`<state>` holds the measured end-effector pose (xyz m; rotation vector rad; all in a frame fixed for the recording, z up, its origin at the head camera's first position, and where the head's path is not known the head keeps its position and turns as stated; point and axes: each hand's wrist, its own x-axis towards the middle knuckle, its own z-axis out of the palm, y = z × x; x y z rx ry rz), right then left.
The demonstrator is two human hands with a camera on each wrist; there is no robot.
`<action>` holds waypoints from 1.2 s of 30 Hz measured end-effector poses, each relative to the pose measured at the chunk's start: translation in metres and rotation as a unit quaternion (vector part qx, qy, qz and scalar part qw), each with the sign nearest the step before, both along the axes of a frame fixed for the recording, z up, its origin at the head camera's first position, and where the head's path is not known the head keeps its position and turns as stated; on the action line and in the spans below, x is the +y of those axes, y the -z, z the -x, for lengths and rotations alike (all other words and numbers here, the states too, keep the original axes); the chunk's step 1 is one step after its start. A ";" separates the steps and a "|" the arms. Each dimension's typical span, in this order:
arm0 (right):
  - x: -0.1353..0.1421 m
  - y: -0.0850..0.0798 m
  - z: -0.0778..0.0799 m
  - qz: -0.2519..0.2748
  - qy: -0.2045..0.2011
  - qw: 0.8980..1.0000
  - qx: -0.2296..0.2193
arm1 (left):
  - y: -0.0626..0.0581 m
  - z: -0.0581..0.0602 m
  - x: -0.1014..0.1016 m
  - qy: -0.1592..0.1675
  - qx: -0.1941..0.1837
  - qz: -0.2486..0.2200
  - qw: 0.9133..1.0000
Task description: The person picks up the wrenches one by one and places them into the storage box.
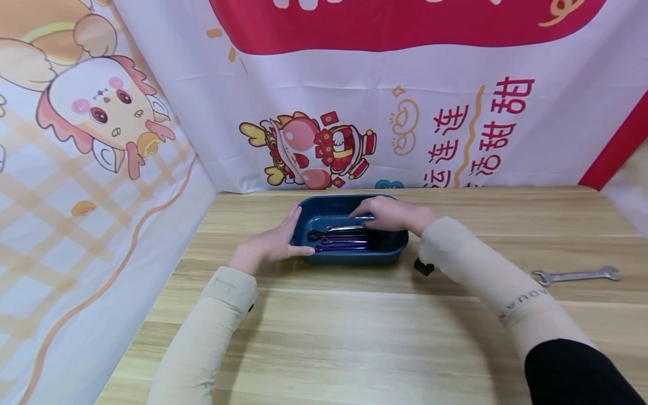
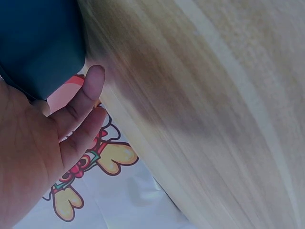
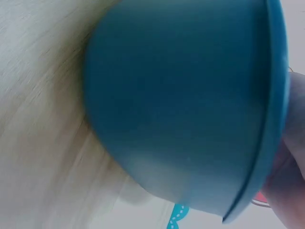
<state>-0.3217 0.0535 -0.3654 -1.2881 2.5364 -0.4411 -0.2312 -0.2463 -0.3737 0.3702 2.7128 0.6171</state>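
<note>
A dark blue oblong basin (image 1: 354, 259) stands on the wooden table with several wrenches inside. Among them are a silver wrench (image 1: 345, 228), a black wrench (image 1: 316, 235) and purple wrenches (image 1: 344, 247). My left hand (image 1: 270, 242) rests against the basin's left end, thumb along the front rim and fingers extended up the side; the left wrist view shows fingers (image 2: 83, 124) below its outer wall. Over the right part reaches my right hand (image 1: 387, 214), fingers dipping inside near the wrench ends. Whether they grip a wrench I cannot tell. The basin wall (image 3: 181, 105) fills the right wrist view.
A silver open-ended wrench (image 1: 577, 276) lies on the table at the right, beyond the right forearm. Behind the basin hangs a printed cloth (image 1: 324, 73) at the table's back edge. Another patterned cloth (image 1: 101, 236) runs along the left side.
</note>
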 end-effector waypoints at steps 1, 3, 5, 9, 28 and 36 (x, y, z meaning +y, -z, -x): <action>0.002 -0.001 -0.001 0.004 0.001 1.000 0.000 | 0.000 0.000 0.000 0.000 0.000 0.000 1.000; 0.005 -0.004 -0.003 0.011 0.001 1.000 -0.002 | 0.000 0.000 0.000 0.001 -0.001 0.001 1.000; 0.008 -0.007 -0.005 0.018 0.001 1.000 -0.001 | 0.001 0.000 0.000 0.002 -0.001 0.003 1.000; 0.014 -0.012 -0.009 0.031 -0.002 0.999 0.010 | 0.000 0.000 0.000 0.003 0.000 0.004 1.000; 0.049 -0.030 -0.033 0.066 -0.021 0.996 0.060 | 0.005 0.001 -0.002 0.005 0.008 0.000 1.000; 0.074 -0.033 -0.040 0.071 -0.002 0.994 0.078 | 0.006 0.003 -0.002 0.001 0.007 -0.005 1.000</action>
